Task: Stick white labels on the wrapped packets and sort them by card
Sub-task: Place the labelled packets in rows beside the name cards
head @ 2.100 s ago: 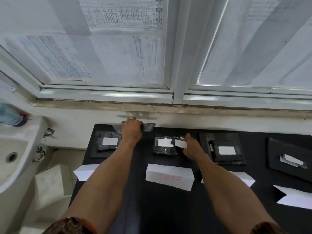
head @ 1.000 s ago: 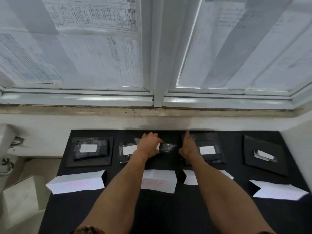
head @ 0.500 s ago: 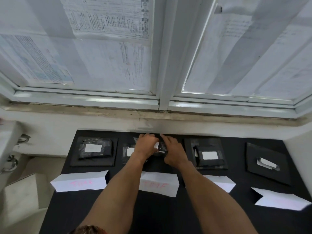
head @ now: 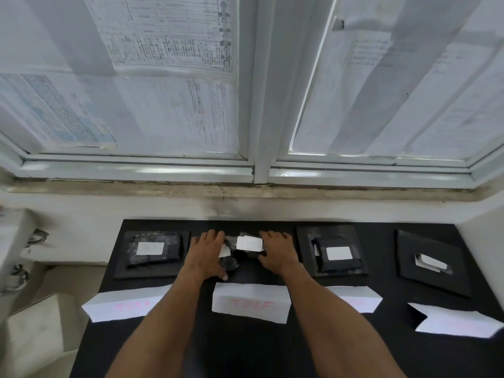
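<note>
**Light, film-wrapped packet held at its short ends behind the middle card**

The labelled packet (head: 251, 253) sits on the black tabletop (head: 245, 350) just behind the middle card (head: 251, 302). It lies partly on top of a second packet (head: 228, 262). It looks light and soft: glossy film over a flat dark bundle, probably slippery and quick to crumple. Its white label (head: 249, 243) faces up, so the short ends are the safest places to hold it, keeping fingers off the sticker.

The right hand (head: 276, 253) has its grip closed on the right end, thumb near and fingers far. The left hand (head: 206, 255) lies flat on the left side of the pile, its grip open and fingers fairly straight. A left packet (head: 154, 249) and a right packet (head: 341, 255) rest well apart on either side.
</note>
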The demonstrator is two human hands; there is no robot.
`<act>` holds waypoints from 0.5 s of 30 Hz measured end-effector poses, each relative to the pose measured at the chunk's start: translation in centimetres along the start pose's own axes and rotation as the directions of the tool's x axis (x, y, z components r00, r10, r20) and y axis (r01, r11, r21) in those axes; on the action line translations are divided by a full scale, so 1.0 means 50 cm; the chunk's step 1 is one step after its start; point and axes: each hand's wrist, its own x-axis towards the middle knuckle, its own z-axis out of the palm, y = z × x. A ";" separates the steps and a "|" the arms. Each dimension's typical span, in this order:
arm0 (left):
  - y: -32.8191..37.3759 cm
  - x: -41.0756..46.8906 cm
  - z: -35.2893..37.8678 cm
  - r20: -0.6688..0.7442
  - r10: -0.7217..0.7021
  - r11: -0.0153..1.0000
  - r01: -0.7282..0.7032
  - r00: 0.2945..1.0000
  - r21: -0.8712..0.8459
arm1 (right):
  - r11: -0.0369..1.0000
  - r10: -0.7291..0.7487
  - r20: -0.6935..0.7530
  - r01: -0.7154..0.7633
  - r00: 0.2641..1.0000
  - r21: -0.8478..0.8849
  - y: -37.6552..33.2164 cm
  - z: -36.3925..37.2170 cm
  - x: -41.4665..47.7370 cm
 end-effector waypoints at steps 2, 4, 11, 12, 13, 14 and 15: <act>-0.009 -0.003 0.008 0.053 -0.006 0.998 0.002 0.999 0.059 | 1.000 0.017 0.020 -0.017 1.000 -0.004 -0.011 0.008 0.006; -0.012 -0.001 0.013 0.037 -0.023 0.994 0.019 0.999 0.107 | 0.998 0.054 0.020 -0.054 0.998 -0.009 -0.021 0.013 0.014; -0.025 0.008 0.023 0.085 -0.054 0.994 0.045 0.995 0.098 | 0.992 0.115 0.033 -0.114 0.993 -0.052 -0.031 0.024 0.034; -0.026 0.006 0.023 0.085 -0.046 0.997 0.040 0.995 0.066 | 0.991 0.121 0.029 -0.119 0.992 -0.066 -0.032 0.024 0.036; -0.028 0.005 0.021 0.100 -0.033 0.999 0.030 0.994 0.033 | 0.990 0.125 0.026 -0.122 0.992 -0.077 -0.031 0.023 0.036; -0.033 0.002 0.019 0.117 -0.018 1.000 0.018 0.993 0.000 | 0.989 0.129 0.030 -0.126 0.991 -0.084 -0.030 0.021 0.036; -0.042 -0.002 0.012 0.126 -0.002 1.000 0.006 0.992 -0.029 | 0.988 0.133 0.036 -0.130 0.990 -0.083 -0.030 0.019 0.036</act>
